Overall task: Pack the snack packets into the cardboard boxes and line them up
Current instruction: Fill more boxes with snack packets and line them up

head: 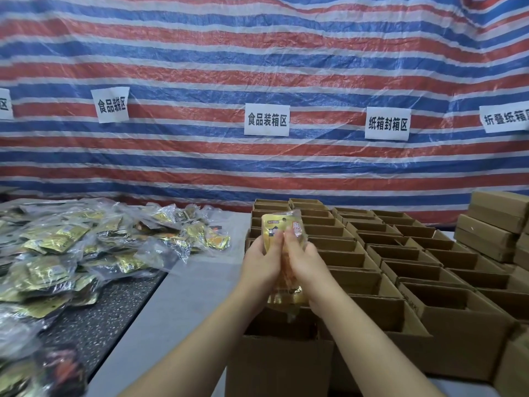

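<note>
A gold snack packet (279, 224) stands upright between my two hands, over the near end of the left column of open cardboard boxes (289, 330). My left hand (262, 260) grips its left side and my right hand (305, 262) grips its right side, thumbs on its front. The packet's lower end (286, 296) shows below my palms, just above the nearest box's opening. Open boxes (406, 253) stand in several rows running away from me.
A big heap of gold snack packets in clear bags (86, 247) covers the dark mat on the left. Grey tabletop (197, 282) lies between heap and boxes. Shut cardboard boxes (492, 227) are stacked at the far right. A striped tarp with paper signs hangs behind.
</note>
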Available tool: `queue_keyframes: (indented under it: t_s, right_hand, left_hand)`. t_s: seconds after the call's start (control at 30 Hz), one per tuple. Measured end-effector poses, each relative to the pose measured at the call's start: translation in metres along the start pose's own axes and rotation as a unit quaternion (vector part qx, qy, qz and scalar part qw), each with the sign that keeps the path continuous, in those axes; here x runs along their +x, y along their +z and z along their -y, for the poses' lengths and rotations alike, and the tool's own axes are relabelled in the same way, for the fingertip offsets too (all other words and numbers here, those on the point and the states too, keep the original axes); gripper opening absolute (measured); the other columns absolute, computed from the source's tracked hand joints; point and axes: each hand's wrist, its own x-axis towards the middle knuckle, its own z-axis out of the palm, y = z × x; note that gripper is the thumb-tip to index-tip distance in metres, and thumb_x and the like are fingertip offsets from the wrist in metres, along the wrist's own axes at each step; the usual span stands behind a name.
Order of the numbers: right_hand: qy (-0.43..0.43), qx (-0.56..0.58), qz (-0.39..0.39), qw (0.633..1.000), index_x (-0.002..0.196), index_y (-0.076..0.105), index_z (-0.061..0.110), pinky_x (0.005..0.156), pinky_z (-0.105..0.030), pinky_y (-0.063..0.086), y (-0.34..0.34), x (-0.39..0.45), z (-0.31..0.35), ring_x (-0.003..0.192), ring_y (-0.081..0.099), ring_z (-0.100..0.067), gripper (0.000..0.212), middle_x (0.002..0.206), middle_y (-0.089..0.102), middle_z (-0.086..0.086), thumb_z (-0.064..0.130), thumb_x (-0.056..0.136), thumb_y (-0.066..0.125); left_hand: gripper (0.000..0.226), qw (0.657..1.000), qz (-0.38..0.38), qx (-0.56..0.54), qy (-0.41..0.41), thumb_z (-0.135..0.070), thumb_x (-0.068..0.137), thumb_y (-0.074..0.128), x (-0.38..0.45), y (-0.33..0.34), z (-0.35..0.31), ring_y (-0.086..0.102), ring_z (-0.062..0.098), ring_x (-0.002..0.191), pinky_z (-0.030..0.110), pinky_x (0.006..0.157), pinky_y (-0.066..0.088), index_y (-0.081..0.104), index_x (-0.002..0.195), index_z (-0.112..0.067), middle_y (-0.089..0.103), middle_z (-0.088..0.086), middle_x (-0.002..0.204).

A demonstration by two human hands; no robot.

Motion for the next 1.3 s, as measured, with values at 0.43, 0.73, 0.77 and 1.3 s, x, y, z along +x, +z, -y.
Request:
queue_keyframes:
  t_s: [0.43, 0.73, 0.77, 1.3]
  right_hand:
    - [-0.051, -0.009, 0.130, 0.990, 0.107, 0.063, 0.046, 0.082, -0.036, 0.051, -0.027, 0.014, -0.025, 0.098, 0.068, -0.016, 0.035, 0.101, 0.074, 0.010, 0.048, 0.078, 0.081]
    - [-0.049, -0.320, 0.343, 0.882, 0.113, 0.044, 0.068, 0.085, -0.019, 0.050, -0.041, 0.029, -0.029, 0.101, 0.063, 0.009, 0.068, 0.115, 0.063, 0.025, 0.059, 0.062, 0.087]
    - [-0.029, -0.339, 0.365, 0.867, 0.119, 0.047, 0.060, 0.091, -0.025, 0.053, -0.038, 0.031, -0.032, 0.102, 0.065, 0.005, 0.066, 0.118, 0.065, 0.019, 0.056, 0.066, 0.086]
    - [0.139, -0.565, 0.474, 0.661, 0.134, 0.055, 0.016, 0.085, -0.031, 0.053, 0.002, 0.032, -0.037, 0.106, 0.063, -0.020, 0.055, 0.117, 0.063, -0.002, 0.056, 0.097, 0.056]
  left_hand:
    - [0.067, 0.993, 0.051, 0.048, -0.090, -0.052, 0.105, 0.012, 0.008, -0.020, -0.011, 0.061, 0.027, 0.115, 0.044, 0.105, 0.043, 0.071, 0.101, -0.019, 0.071, 0.011, 0.112]
    - [0.017, 0.941, 0.049, 0.311, -0.122, -0.027, 0.102, 0.047, -0.007, -0.096, 0.060, 0.056, 0.004, 0.085, 0.021, 0.072, 0.043, 0.063, 0.105, -0.022, 0.064, -0.006, 0.098]
    - [0.019, 0.943, 0.063, 0.296, -0.137, -0.026, 0.102, 0.046, -0.011, -0.096, 0.068, 0.056, 0.005, 0.082, 0.019, 0.071, 0.044, 0.065, 0.102, -0.021, 0.065, -0.005, 0.096]
    - [0.036, 0.945, 0.047, 0.299, -0.126, -0.033, 0.104, 0.039, -0.025, -0.093, 0.084, 0.048, 0.008, 0.068, 0.021, 0.061, 0.038, 0.059, 0.077, -0.019, 0.054, -0.003, 0.073]
